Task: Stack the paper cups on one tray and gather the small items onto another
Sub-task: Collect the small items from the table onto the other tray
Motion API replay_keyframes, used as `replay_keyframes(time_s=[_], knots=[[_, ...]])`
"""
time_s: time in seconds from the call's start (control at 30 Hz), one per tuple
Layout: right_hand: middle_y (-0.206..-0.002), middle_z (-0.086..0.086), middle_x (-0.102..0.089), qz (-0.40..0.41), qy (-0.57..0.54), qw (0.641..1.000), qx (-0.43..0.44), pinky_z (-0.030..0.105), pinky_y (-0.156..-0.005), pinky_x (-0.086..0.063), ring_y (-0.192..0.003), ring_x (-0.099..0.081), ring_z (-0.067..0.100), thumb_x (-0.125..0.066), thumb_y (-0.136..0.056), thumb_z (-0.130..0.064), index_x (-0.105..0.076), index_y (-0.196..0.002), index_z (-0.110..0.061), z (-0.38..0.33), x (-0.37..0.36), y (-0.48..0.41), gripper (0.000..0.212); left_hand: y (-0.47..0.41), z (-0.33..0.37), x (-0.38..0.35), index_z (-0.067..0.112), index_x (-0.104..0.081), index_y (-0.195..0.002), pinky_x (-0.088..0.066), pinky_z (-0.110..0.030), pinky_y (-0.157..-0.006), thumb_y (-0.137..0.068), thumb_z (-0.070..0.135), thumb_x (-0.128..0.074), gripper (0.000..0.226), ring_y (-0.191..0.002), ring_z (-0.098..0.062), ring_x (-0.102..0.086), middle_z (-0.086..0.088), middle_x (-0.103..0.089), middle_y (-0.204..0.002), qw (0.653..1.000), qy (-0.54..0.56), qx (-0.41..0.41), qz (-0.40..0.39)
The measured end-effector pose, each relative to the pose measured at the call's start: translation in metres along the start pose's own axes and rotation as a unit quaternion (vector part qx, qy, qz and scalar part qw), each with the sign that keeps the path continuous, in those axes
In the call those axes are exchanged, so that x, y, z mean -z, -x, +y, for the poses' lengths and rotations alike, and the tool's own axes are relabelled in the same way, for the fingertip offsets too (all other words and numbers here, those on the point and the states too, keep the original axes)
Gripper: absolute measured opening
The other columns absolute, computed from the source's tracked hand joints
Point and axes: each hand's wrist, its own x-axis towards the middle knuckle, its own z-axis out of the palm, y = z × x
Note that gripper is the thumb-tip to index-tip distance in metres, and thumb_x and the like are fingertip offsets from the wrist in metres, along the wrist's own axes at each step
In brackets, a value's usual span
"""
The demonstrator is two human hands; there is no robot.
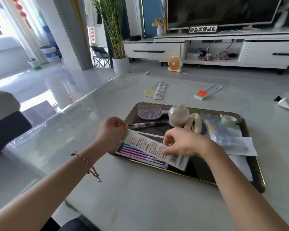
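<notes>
Two hands are engaged on one flat pen packet (154, 151), which is held low over the near left corner of the dark tray (255, 165) on the desk (123, 194). Its striped end is pinched in the grip of the left hand (111, 133); its printed card is pinched along the edge by the right hand (182, 141). The packet is judged light, thin and bendable, its film likely slippery, so it is best held by both ends and laid flat
</notes>
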Motion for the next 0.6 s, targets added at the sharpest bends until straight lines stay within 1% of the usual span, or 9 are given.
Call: replay_keyframes(time_s=[0.07,0.13,0.23,0.27,0.33,0.4,0.43,0.53,0.6], knots=[[-0.079,-0.011,-0.057,0.007,0.004,1.000,0.015,0.015,-0.061,-0.045,-0.075,-0.056,0.004,-0.066,-0.084,-0.029,-0.064,-0.098,-0.017,-0.003,-0.005,-0.002,0.019,0.001,-0.007,0.000,0.012,-0.066,-0.078,-0.044,-0.029,-0.065,-0.082,0.001,-0.055,0.016,-0.078,-0.020,-0.055,-0.006,-0.061,-0.085,0.998,-0.062,-0.015,0.013],[-0.081,-0.012,-0.058,0.011,0.010,1.000,0.025,0.012,-0.058,-0.041,-0.075,-0.055,0.003,-0.064,-0.086,-0.025,-0.066,-0.101,-0.017,-0.006,-0.007,-0.002,0.017,0.003,-0.011,0.000,0.010,-0.068,-0.087,-0.042,-0.027,-0.062,-0.083,0.002,-0.051,0.020,-0.078,-0.020,-0.055,-0.004,-0.061,-0.086,0.996,-0.088,-0.020,0.022],[-0.093,-0.004,-0.068,0.026,0.013,0.999,0.037,0.014,-0.068,-0.042,-0.084,-0.059,0.006,-0.062,-0.088,-0.019,-0.070,-0.102,-0.016,-0.006,-0.006,-0.003,0.017,0.002,-0.014,0.002,0.010,-0.068,-0.091,-0.043,-0.025,-0.059,-0.083,0.005,-0.050,0.020,-0.078,-0.020,-0.056,-0.007,-0.064,-0.092,0.994,-0.098,-0.039,0.037],[-0.095,-0.003,-0.069,0.026,0.011,0.999,0.042,0.014,-0.070,-0.043,-0.085,-0.059,0.006,-0.062,-0.087,-0.018,-0.071,-0.102,-0.016,-0.006,-0.007,-0.003,0.017,0.001,-0.015,0.001,0.010,-0.068,-0.092,-0.041,-0.025,-0.062,-0.084,0.007,-0.051,0.019,-0.080,-0.020,-0.056,-0.008,-0.064,-0.096,0.992,-0.105,-0.056,0.045],[-0.096,-0.002,-0.069,0.024,0.003,0.998,0.052,0.015,-0.071,-0.047,-0.085,-0.062,0.008,-0.065,-0.085,-0.016,-0.072,-0.100,-0.017,-0.006,-0.011,-0.006,0.017,0.000,-0.017,0.000,0.011,-0.067,-0.098,-0.042,-0.028,-0.075,-0.085,0.010,-0.052,0.019,-0.093,-0.025,-0.057,-0.010,-0.061,-0.104,0.986,-0.121,-0.094,0.061],[-0.093,-0.001,-0.068,0.020,-0.010,0.998,0.059,0.020,-0.074,-0.052,-0.085,-0.064,0.009,-0.067,-0.083,-0.014,-0.073,-0.098,-0.018,-0.007,-0.019,-0.011,0.016,0.001,-0.015,-0.004,0.011,-0.064,-0.105,-0.042,-0.034,-0.088,-0.086,0.011,-0.053,0.022,-0.106,-0.028,-0.054,-0.012,-0.057,-0.112,0.980,-0.131,-0.133,0.063],[-0.091,-0.002,-0.068,0.017,-0.017,0.998,0.061,0.022,-0.075,-0.052,-0.085,-0.064,0.009,-0.067,-0.083,-0.014,-0.072,-0.098,-0.018,-0.007,-0.021,-0.012,0.016,0.002,-0.012,-0.007,0.011,-0.064,-0.106,-0.041,-0.035,-0.091,-0.087,0.010,-0.053,0.022,-0.108,-0.028,-0.052,-0.012,-0.057,-0.115,0.977,-0.136,-0.152,0.059],[-0.088,-0.006,-0.066,0.029,-0.033,0.997,0.060,0.019,-0.076,-0.050,-0.086,-0.063,0.008,-0.068,-0.083,-0.018,-0.071,-0.100,-0.019,-0.005,-0.016,-0.012,0.017,0.002,-0.003,-0.017,0.010,-0.065,-0.104,-0.035,-0.029,-0.087,-0.088,0.007,-0.050,0.022,-0.110,-0.027,-0.050,-0.011,-0.059,-0.115,0.970,-0.145,-0.193,0.033],[-0.086,-0.007,-0.066,0.081,-0.049,0.994,0.059,0.015,-0.075,-0.046,-0.084,-0.062,0.007,-0.067,-0.084,-0.019,-0.070,-0.098,-0.019,-0.002,-0.005,-0.007,0.014,-0.003,0.004,-0.022,0.009,-0.065,-0.104,-0.035,-0.027,-0.083,-0.089,0.007,-0.047,0.024,-0.108,-0.027,-0.051,-0.010,-0.060,-0.114,0.969,-0.143,-0.203,0.017]])
